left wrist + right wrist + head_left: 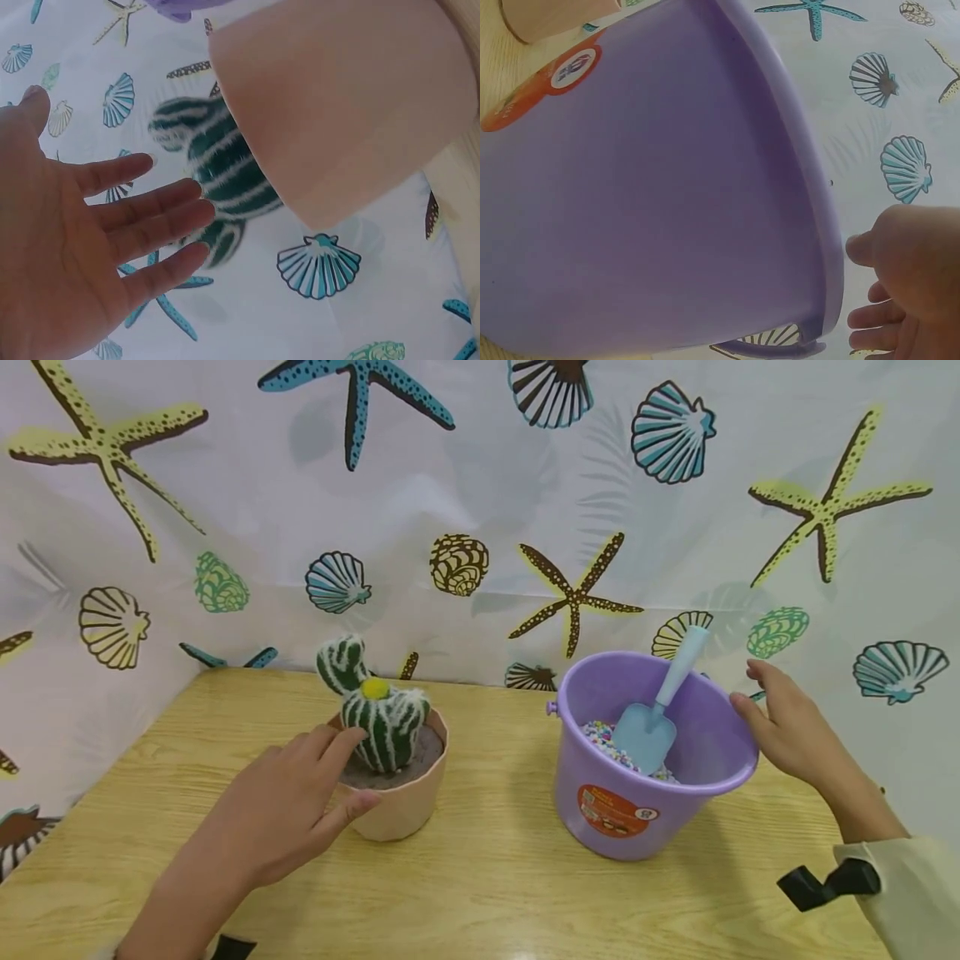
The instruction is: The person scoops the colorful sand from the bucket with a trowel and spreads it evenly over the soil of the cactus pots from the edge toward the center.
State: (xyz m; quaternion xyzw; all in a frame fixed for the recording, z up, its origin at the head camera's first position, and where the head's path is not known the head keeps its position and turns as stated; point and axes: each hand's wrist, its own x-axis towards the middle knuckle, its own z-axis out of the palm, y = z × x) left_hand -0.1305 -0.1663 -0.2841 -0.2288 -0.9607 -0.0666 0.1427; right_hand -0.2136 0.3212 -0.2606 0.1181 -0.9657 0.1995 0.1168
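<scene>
My left hand (281, 806) is beside the left of a peach flowerpot (401, 806), its fingers extended near the rim. In the pot, a fuzzy green-and-white cactus (386, 735) with a yellow flower stands in grey soil. The left wrist view shows that palm bare, fingers spread. My right hand (795, 727) is at the right rim of a purple bucket (637, 814); a small gap separates thumb and rim in the right wrist view. A light blue toy shovel (647, 735) leans inside the bucket on small multicoloured beads (600, 735), handle sticking up past the rim.
Both containers stand on a light wood-grain table (480, 885), the pot left and the bucket right. Behind it hangs a white cloth (465, 477) printed with starfish and shells. The bucket's handle (769, 347) hangs near its rim.
</scene>
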